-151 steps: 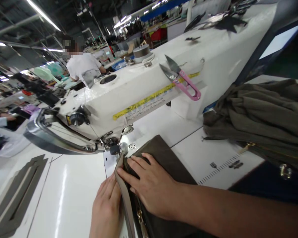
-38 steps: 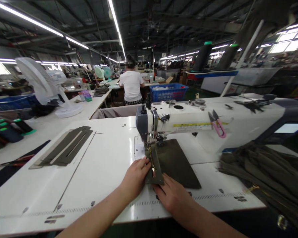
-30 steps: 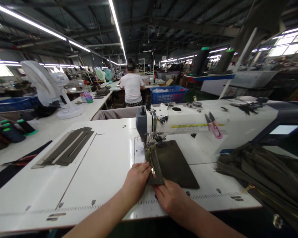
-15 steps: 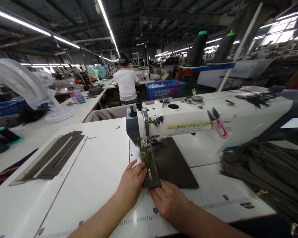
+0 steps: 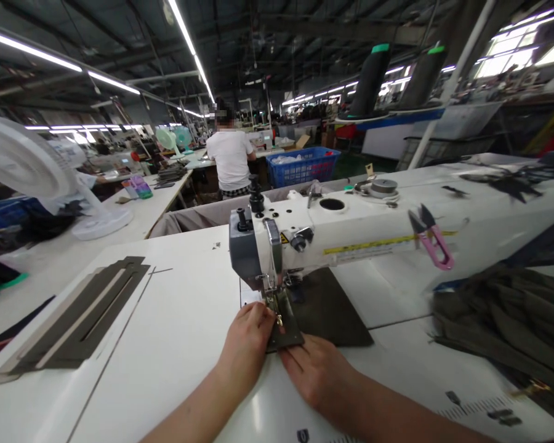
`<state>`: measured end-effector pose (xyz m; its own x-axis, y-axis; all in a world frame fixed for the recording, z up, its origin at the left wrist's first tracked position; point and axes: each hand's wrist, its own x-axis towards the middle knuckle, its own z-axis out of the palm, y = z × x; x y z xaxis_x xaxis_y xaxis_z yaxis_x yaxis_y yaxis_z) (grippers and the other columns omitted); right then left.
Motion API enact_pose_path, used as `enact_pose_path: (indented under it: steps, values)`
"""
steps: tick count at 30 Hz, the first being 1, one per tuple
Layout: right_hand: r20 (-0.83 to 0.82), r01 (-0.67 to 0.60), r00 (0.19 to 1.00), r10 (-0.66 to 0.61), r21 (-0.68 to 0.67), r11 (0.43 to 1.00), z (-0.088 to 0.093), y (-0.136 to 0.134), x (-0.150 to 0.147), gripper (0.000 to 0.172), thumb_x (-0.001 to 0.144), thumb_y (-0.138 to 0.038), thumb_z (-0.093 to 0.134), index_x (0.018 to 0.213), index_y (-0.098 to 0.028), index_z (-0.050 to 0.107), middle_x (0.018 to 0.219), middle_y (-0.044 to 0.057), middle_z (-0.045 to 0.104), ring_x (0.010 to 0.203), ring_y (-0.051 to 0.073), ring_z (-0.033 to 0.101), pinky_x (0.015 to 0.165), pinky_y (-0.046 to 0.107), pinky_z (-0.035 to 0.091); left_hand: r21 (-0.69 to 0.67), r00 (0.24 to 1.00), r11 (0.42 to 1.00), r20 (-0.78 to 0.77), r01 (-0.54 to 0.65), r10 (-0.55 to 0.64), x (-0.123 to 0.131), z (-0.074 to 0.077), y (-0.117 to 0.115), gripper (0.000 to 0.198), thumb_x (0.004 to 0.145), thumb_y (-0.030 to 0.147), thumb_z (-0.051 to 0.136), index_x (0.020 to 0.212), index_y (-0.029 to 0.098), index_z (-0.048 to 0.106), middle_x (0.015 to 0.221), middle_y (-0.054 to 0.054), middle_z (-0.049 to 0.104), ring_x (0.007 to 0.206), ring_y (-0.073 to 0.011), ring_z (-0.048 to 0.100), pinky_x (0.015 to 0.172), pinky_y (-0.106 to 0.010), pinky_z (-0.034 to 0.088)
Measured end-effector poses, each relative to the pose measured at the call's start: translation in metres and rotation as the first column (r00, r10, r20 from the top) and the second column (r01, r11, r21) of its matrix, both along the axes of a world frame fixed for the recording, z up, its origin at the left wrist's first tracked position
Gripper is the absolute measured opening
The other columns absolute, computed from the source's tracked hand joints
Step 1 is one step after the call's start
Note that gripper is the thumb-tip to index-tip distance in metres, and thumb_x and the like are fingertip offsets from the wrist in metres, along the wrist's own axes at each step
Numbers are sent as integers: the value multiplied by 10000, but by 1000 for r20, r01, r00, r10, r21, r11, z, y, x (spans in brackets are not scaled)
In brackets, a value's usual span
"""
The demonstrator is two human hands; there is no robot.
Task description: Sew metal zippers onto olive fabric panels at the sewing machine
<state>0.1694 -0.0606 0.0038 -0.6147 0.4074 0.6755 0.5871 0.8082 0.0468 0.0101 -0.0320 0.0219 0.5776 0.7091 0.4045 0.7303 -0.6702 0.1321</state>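
A dark olive fabric panel [image 5: 339,311] lies under the head of a white sewing machine [image 5: 258,246]. Along its narrow left part runs a zipper with a gold pull [image 5: 279,320], close in front of the presser foot [image 5: 271,289]. My left hand [image 5: 245,337] is closed at the panel's left edge, fingers curled in beside the zipper. At the near edge, my right hand [image 5: 317,374] grips the panel's corner, its fingers partly hidden beneath it. The needle's tip is too small to make out.
Stacked cut panels [image 5: 85,320] lie on the left of the table. Pink-handled thread snips [image 5: 436,246] rest against the machine arm. Bundled dark cloth [image 5: 503,314] is at right. A white fan [image 5: 96,209] stands left; a person in a white shirt [image 5: 231,157] works ahead.
My left fingers, stretched out flatter before, are now curled in at the panel's edge. The panel has shifted slightly toward the machine under the foot. The camera view has moved a little closer.
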Motion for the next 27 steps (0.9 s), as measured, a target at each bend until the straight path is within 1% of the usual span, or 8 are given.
enact_pose_path:
  steps: [9, 14, 17, 19, 21, 24, 25, 27]
  values:
    - [-25, 10, 1000, -11, -16, 1000, -6, 14, -3, 299, 835, -28, 340, 783, -86, 629, 707, 93, 633, 649, 189, 563, 644, 302, 490, -15, 998, 998, -12, -69, 69, -1, -6, 12, 109, 800, 97, 515, 864, 136, 593, 859, -90, 561, 832, -218, 542, 728, -339, 521]
    - [-127, -30, 992, 4, -202, 979, -1, 11, 5, 221, 868, -90, 384, 911, -123, 598, 829, 67, 641, 758, 172, 572, 710, 280, 475, -61, 994, 995, 67, -80, 84, -4, -7, 10, 210, 771, 82, 489, 930, 155, 605, 888, -85, 568, 853, -218, 544, 764, -355, 496]
    - [-103, 108, 984, -147, -316, 943, 6, 15, 5, 167, 829, -173, 495, 969, -136, 578, 884, 87, 620, 853, 211, 555, 764, 346, 452, -177, 973, 980, 191, -93, 127, -5, 1, 5, 230, 791, 114, 447, 950, 174, 602, 902, -71, 572, 827, -196, 551, 754, -333, 475]
    - [-35, 228, 964, -262, -397, 889, 11, 22, 2, 258, 753, -275, 606, 970, -139, 576, 929, 113, 601, 911, 264, 531, 786, 405, 427, -296, 925, 940, 284, -167, 253, -5, 8, 1, 191, 837, 179, 408, 869, 177, 596, 828, -50, 576, 759, -176, 557, 693, -298, 462]
    - [-3, 267, 951, -309, -494, 827, 16, 30, -1, 354, 689, -329, 658, 974, -136, 577, 948, 128, 593, 912, 290, 528, 782, 420, 409, -420, 855, 868, 316, -263, 412, -4, 14, -4, 207, 859, 259, 402, 740, 177, 550, 675, -11, 548, 636, -157, 537, 584, -259, 426]
    - [-35, 196, 962, -271, -603, 773, 18, 39, 0, 176, 778, -266, 537, 897, -151, 596, 893, 106, 614, 840, 240, 563, 742, 341, 409, -507, 801, 783, 263, -359, 538, -3, 18, -15, 241, 851, 324, 436, 657, 186, 475, 531, 35, 484, 514, -140, 482, 486, -229, 341]
    - [-53, 165, 967, -251, -619, 768, 18, 42, 1, 162, 819, -236, 466, 864, -157, 599, 872, 96, 621, 821, 217, 573, 728, 310, 409, -510, 807, 774, 232, -375, 544, -3, 18, -20, 266, 855, 340, 432, 641, 186, 472, 512, 36, 478, 501, -139, 475, 476, -228, 324]
    - [-82, 129, 970, -230, -626, 769, 15, 46, 5, 260, 868, -192, 345, 818, -163, 598, 851, 86, 630, 808, 190, 586, 706, 272, 410, -500, 823, 764, 161, -407, 544, -3, 17, -30, 336, 858, 375, 432, 585, 184, 480, 480, 28, 475, 483, -143, 472, 466, -235, 317]
